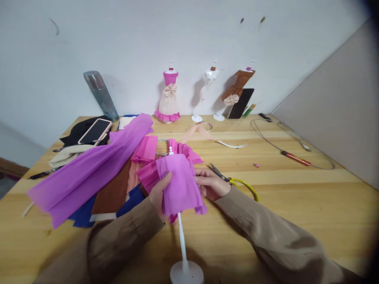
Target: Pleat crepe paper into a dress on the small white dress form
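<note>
Left of frame: long purple crepe sheet (89, 169) spread over desk (296, 205), phone (94, 131) above it. Centre: left hand (158, 195) clasps purple paper skirt (180, 185) wrapped on white mannequin stand (182, 244). Right hand (211, 184) pinches skirt's right edge, fingers closed. Right: yellow-handled scissors (233, 180) on desk, just behind right hand.

I see the purple paper (180, 185) as matt, finely pleated crepe. The desk (296, 205) is smooth pale wood with visible grain. The stand (186, 272) looks like glossy white plastic, the scissors (217, 172) have dull metal blades, and the flask (100, 94) is brushed metal.
</note>
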A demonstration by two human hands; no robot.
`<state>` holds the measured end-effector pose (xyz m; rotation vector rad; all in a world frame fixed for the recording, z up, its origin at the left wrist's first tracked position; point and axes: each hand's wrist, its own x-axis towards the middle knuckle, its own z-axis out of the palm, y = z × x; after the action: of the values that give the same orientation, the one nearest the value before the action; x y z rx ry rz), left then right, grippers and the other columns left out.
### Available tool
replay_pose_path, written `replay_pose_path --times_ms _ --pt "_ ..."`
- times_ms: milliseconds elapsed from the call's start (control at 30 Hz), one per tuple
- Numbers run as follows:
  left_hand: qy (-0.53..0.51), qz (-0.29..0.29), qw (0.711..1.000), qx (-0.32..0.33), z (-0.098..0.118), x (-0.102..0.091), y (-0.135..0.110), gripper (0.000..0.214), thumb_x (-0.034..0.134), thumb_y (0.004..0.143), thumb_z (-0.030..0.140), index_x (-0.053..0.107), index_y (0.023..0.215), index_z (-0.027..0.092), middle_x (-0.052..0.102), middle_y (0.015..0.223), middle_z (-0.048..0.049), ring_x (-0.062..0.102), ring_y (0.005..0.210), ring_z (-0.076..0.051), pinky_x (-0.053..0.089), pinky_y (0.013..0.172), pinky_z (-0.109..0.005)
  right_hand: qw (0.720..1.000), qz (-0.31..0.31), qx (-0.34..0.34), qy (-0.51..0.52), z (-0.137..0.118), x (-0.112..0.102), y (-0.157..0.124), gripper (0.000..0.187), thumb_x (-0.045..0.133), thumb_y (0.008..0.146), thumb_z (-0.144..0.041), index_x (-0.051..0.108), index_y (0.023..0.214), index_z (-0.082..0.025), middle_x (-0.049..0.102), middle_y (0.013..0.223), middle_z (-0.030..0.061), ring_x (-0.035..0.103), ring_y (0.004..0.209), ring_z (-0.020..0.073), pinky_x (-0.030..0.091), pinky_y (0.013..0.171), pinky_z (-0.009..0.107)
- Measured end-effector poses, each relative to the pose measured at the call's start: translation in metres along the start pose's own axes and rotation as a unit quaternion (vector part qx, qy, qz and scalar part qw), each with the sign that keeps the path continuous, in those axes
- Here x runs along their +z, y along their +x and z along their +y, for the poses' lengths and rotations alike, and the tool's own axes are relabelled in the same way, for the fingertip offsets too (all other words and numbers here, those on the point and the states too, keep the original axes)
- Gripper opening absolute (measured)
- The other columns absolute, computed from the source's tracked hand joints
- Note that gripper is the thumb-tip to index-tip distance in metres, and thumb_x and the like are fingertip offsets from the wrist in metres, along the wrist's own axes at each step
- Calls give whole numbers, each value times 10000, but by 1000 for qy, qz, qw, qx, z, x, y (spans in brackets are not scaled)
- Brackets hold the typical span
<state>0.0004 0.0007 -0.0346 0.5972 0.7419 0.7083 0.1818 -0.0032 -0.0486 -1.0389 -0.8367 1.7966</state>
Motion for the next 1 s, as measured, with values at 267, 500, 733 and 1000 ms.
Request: replay_pose_path --times_ms 267,500,733,1000 --pt "-65 -10 998 -5 -11 0 -3 481 720 787 409 673 1166 115 746 1066 -157 685 1097 -313 522 982 -447 998 33 -14 47 6 -2 -1 303 820 615 -318 762 869 -162 787 820 90 741 773 254 568 783 384" --pt "165 73 979 90 -13 -1 -4 401 730 773 433 726 1024 121 755 996 -117 683 1027 -293 509 954 -417 999 14 -19 39 10 -6 3 443 839 611 -343 746 1005 -163 795 875 107 748 911 311 546 901 451" --pt "233 21 965 116 2 -3 0 363 810 672 348 758 963 136 768 998 -122 698 997 -310 529 926 -426 1000 -5 -29 6 12 -3 2 428 869 637 -313 741 1015 -159 795 918 99 747 922 287 560 888 435" --pt "59 66 994 64 -1 -1 2 308 820 620 362 729 799 128 761 840 -131 721 919 -317 562 867 -450 999 29 -30 4 15 -12 7 364 888 605 -336 766 891 -147 792 811 101 756 801 271 567 848 417"
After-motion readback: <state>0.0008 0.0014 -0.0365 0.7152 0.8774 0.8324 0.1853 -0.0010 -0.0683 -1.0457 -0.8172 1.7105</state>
